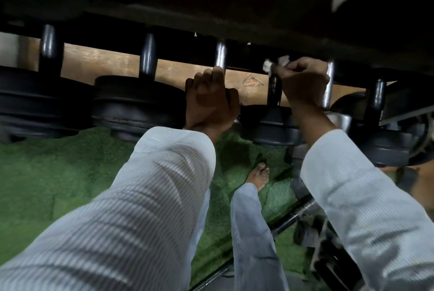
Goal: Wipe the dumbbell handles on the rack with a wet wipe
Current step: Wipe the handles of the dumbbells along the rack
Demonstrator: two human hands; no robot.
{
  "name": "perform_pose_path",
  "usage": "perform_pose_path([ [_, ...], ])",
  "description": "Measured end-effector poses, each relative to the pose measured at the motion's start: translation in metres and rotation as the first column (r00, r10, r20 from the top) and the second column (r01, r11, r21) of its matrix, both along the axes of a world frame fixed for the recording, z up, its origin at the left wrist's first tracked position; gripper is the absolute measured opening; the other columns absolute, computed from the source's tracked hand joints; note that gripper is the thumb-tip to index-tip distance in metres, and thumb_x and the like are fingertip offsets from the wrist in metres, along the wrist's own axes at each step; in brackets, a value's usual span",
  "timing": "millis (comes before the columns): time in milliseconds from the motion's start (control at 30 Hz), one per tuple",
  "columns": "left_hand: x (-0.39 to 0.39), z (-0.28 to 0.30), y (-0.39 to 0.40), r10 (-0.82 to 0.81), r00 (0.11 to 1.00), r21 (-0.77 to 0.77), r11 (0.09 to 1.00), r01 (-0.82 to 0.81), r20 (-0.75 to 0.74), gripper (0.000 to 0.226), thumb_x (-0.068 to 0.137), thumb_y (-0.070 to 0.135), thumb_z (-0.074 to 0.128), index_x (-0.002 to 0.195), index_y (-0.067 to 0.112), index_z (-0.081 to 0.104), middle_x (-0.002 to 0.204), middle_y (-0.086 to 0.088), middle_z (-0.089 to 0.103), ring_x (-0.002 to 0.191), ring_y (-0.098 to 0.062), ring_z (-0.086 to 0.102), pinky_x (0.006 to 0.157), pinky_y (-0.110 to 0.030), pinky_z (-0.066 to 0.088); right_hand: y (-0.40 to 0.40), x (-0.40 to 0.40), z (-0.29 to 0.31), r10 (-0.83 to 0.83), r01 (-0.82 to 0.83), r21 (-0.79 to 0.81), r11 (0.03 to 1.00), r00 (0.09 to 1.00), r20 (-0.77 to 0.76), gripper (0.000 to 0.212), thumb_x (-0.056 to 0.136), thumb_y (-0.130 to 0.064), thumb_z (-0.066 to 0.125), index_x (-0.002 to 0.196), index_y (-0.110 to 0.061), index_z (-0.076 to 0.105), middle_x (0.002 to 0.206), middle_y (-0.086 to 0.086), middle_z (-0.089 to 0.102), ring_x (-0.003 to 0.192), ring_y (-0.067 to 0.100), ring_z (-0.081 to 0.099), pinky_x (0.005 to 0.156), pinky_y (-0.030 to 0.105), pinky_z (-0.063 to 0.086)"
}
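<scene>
Right of centre, the right hand (303, 81) grips a crumpled wet wipe (277, 65) round a dark dumbbell handle (274, 89). At centre the left hand (210, 98) clasps the chrome handle (220, 56) (apparently bracing). The wad could slip off, skipping the handle's lower end.

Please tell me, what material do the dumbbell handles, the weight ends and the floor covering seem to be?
Handles: the one by the left hand looks like bright knurled metal; the leftmost is dark and glossy, perhaps painted or coated.
Weight ends: matte black, probably rubber-coated.
Floor: green, fibrous, likely artificial turf.
</scene>
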State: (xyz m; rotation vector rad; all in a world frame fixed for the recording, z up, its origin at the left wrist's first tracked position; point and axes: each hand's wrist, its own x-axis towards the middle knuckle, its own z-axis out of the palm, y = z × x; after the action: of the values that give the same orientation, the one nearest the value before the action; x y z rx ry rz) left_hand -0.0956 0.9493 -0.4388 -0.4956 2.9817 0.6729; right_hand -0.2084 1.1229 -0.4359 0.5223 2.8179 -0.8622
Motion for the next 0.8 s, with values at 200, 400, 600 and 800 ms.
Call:
perform_pose_path([
  [200,0.0,0.004,-0.001,0.002,1.0,0.016,1.0,-0.002,0.002,0.042,0.084,0.037,0.043,0.11,0.009,0.06,0.101,-0.011,0.062,0.099,-0.033,0.057,0.091,-0.046,0.042,0.023,0.009,0.008,0.356,-0.45,0.177,0.875,0.847,0.394,0.045,0.071,-0.055,0.081,0.067,-0.012,0.068,0.08,0.01,0.07,0.088,0.031,0.072,0.072,0.031,0.052],
  [400,-0.001,0.003,0.0,0.006,1.0,0.016,1.0,-0.006,0.015,0.046,0.083,0.038,0.041,0.111,0.007,0.061,0.103,-0.012,0.063,0.099,-0.035,0.058,0.091,-0.045,0.041,0.015,-0.01,0.013,0.119,-0.117,-0.018,0.993,0.982,0.149,0.046,0.073,-0.048,0.079,0.088,-0.005,0.071,0.092,0.011,0.074,0.093,0.031,0.072,0.088,0.046,0.058],
  [600,-0.001,0.001,0.001,0.001,1.0,0.0,1.0,-0.001,0.011,0.045,0.083,0.037,0.045,0.113,0.008,0.061,0.101,-0.01,0.062,0.099,-0.033,0.058,0.09,-0.044,0.041,0.004,-0.024,-0.003,-0.238,0.265,-0.152,0.952,0.955,0.175,0.017,0.081,-0.039,0.063,0.083,-0.025,0.07,0.09,0.006,0.074,0.084,0.028,0.071,0.076,0.041,0.06],
  [800,-0.002,0.003,0.001,0.013,1.0,-0.006,1.0,-0.013,-0.002,0.041,0.084,0.034,0.044,0.111,0.008,0.061,0.099,-0.01,0.064,0.095,-0.034,0.058,0.088,-0.043,0.04,0.032,-0.013,-0.001,0.135,0.055,-0.315,0.948,0.823,0.552,0.028,0.091,0.007,0.056,0.102,-0.01,0.075,0.073,0.007,0.065,0.049,0.01,0.056,0.043,0.017,0.042],
])
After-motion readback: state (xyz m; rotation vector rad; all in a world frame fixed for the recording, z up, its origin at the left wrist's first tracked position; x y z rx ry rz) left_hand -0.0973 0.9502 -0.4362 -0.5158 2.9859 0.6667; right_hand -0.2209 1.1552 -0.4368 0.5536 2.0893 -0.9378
